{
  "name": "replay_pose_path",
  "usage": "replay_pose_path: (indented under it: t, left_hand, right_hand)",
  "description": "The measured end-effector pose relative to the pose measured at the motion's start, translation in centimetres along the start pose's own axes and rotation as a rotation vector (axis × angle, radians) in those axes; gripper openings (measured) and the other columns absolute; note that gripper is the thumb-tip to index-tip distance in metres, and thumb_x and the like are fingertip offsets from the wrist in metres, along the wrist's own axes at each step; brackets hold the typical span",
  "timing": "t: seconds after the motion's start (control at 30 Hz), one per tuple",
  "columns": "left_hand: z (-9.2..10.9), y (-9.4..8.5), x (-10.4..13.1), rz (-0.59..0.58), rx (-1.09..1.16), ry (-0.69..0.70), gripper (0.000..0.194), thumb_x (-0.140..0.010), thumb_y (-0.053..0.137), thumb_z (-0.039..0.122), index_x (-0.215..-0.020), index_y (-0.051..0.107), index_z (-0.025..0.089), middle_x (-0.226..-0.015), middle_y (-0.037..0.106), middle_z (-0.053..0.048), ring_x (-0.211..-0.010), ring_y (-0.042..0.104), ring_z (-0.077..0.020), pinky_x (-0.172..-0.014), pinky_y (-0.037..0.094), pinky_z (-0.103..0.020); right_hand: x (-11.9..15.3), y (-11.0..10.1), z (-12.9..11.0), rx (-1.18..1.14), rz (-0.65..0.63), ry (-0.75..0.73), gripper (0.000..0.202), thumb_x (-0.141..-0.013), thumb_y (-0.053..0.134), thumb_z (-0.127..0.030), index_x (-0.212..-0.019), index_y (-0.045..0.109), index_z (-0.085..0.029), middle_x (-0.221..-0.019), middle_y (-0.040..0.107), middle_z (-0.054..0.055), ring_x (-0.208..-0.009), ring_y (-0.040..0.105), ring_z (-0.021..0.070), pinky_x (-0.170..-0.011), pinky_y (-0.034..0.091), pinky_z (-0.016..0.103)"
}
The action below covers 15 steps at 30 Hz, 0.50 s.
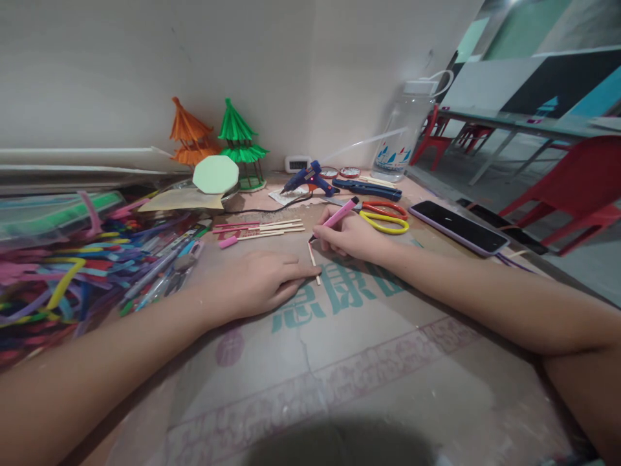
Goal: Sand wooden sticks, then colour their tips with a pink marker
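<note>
My right hand (347,234) is closed around a pink marker (341,212), whose dark tip meets the upper end of a short pale wooden stick (313,257). From the other side my left hand (264,278) lies flat, its outstretched index finger pressing on the stick near its lower end. Just beyond the left hand sits the pink marker cap (228,242). Beside the cap lie several plain wooden sticks (281,226) and a few pink-coloured sticks (236,226). All of these rest on a printed board (388,375).
Colourful pipe cleaners (53,278) and pens (165,272) crowd the left. Behind stand an orange pavilion model (187,133), a green pavilion model (240,139), a glue gun (310,180) and a water bottle (405,129). Scissors (383,220) and a phone (458,226) lie at right.
</note>
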<state>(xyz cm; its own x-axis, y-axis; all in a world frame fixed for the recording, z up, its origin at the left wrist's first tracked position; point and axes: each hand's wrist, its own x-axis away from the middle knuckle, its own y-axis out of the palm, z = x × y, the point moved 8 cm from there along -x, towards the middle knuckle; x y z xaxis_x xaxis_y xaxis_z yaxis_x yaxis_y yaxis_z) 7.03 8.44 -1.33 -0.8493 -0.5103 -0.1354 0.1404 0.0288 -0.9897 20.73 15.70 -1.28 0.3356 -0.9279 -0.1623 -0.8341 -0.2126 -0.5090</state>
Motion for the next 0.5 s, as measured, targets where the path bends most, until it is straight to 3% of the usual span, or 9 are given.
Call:
replay_pose_path:
  t: [0.5]
  left_hand:
    - [0.06, 0.00, 0.08, 0.005, -0.017, 0.013, 0.039, -0.105, 0.041, 0.030, -0.136, 0.065, 0.033, -0.101, 0.075, -0.002, -0.087, 0.070, -0.0197, -0.074, 0.047, -0.029]
  right_hand:
    - [0.07, 0.04, 0.00, -0.029, -0.009, 0.011, 0.016, -0.095, 0.060, -0.027, -0.086, 0.049, -0.022, -0.059, 0.063, -0.005, -0.038, 0.047, 0.0072, -0.035, 0.034, 0.018]
